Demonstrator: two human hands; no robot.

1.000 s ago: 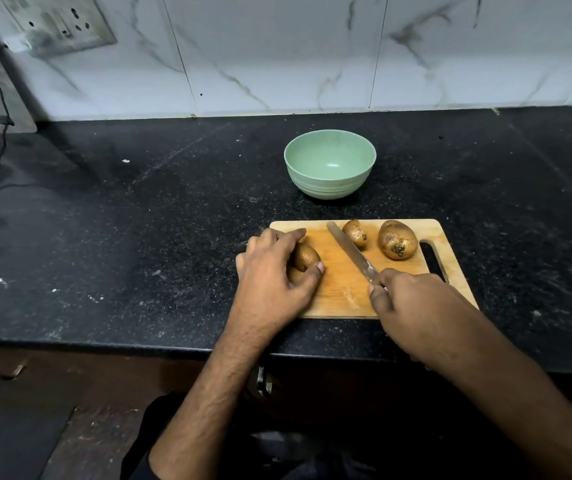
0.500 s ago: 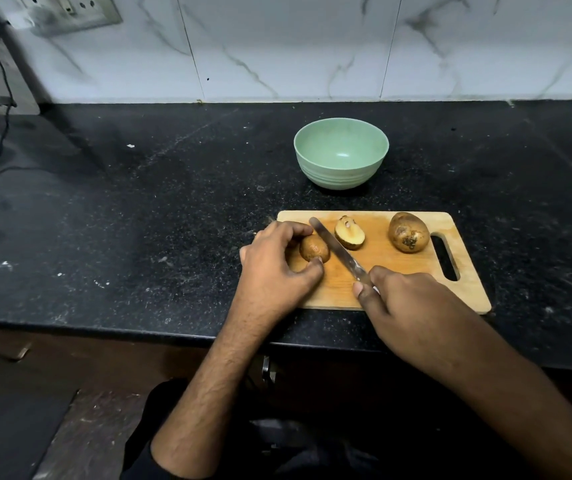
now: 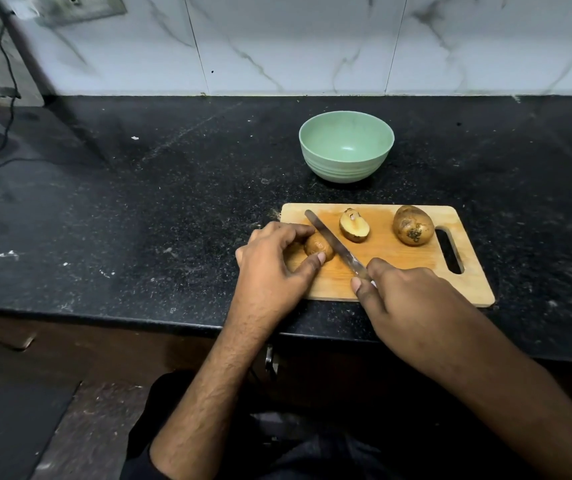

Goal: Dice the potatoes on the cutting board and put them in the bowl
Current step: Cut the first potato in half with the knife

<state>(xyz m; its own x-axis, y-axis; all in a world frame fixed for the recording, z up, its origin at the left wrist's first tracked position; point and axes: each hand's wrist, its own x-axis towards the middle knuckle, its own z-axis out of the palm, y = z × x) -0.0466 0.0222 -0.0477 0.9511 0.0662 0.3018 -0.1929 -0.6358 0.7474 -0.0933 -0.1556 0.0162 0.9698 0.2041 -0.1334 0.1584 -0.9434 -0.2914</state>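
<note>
Lying on the wooden cutting board (image 3: 416, 271): a potato half (image 3: 354, 229) with its pale cut face turned up, a whole brown potato (image 3: 412, 225) with dark blotches near the handle slot, and a second half (image 3: 317, 247) skin side up at the left end. Standing beyond the board on the black table (image 3: 139, 209): a green bowl (image 3: 346, 147), holding nothing. Pinching that left half between curled fingers and thumb: the left hand (image 3: 274, 271). Gripping the knife (image 3: 336, 249) by its hidden handle: the right hand (image 3: 412, 306), blade lying against the held half.
</note>
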